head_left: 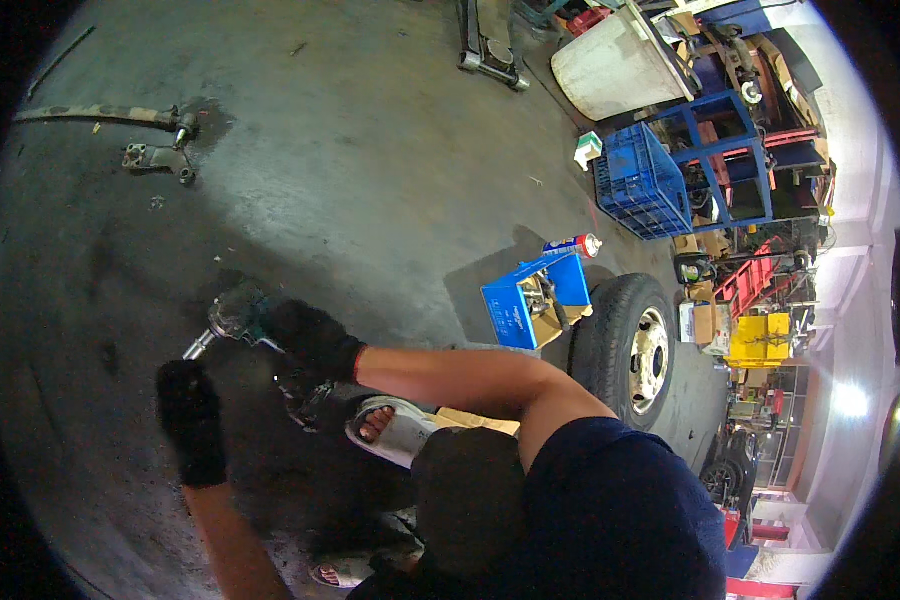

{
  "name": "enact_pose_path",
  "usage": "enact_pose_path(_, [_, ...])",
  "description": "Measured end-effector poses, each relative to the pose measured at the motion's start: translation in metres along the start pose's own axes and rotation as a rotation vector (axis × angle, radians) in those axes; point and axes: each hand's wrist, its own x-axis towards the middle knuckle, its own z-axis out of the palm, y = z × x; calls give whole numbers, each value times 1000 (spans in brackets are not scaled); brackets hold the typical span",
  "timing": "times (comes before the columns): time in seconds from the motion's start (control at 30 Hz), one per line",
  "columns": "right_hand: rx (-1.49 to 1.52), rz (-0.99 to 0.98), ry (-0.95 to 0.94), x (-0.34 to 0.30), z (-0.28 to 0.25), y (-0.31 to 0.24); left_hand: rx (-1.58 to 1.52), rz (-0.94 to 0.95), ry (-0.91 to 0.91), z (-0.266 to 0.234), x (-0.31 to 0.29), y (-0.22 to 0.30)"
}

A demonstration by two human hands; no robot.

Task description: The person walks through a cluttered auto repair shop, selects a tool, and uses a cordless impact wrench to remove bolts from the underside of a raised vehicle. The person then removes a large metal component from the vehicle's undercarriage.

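Observation:
In front of me is a power tool (236, 312) with a rounded, greasy grey body, which looks like an impact wrench. A silver socket-like shaft (201, 345) sticks out of it towards the lower left. My left hand (192, 418), in a black glove, is closed at the free end of this shaft. My right hand (312, 340), also black-gloved, is closed around the other side of the tool; its fingers are partly hidden. Below the right hand, a dark part with shiny edges (302, 402) lies close to the floor, too dim to name.
Right of my arms stand a blue box of metal parts (510, 315), a spray can (573, 246) and a wheel with tyre (625, 350). Beyond are a blue crate (640, 180), a white bin (615, 65) and a floor jack (492, 60). A metal bracket (160, 160) lies far left.

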Motion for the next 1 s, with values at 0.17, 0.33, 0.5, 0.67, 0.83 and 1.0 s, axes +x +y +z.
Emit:
enact_pose_path(0.17, [1366,422,-457,-38,-2,36,-5,301,1,147,-36,96])
enact_pose_path(0.33, [847,253,-166,-80,-29,56,492,500,-180,180,-48,146])
enact_pose_path(0.5, [902,868,362,-174,-150,51,-562,31,69,164,-64,103])
enact_pose_path(0.67, [-1040,565,156,-237,-293,46,391,30,-14,9,-64,31])
enact_pose_path(0.83, [-1354,594,6,-287,-354,80,135,30,130,-53,-63,-10])
enact_pose_path(1.0, [-1146,702,67,-301,-366,114,409,148,85,-58,-67,-26])
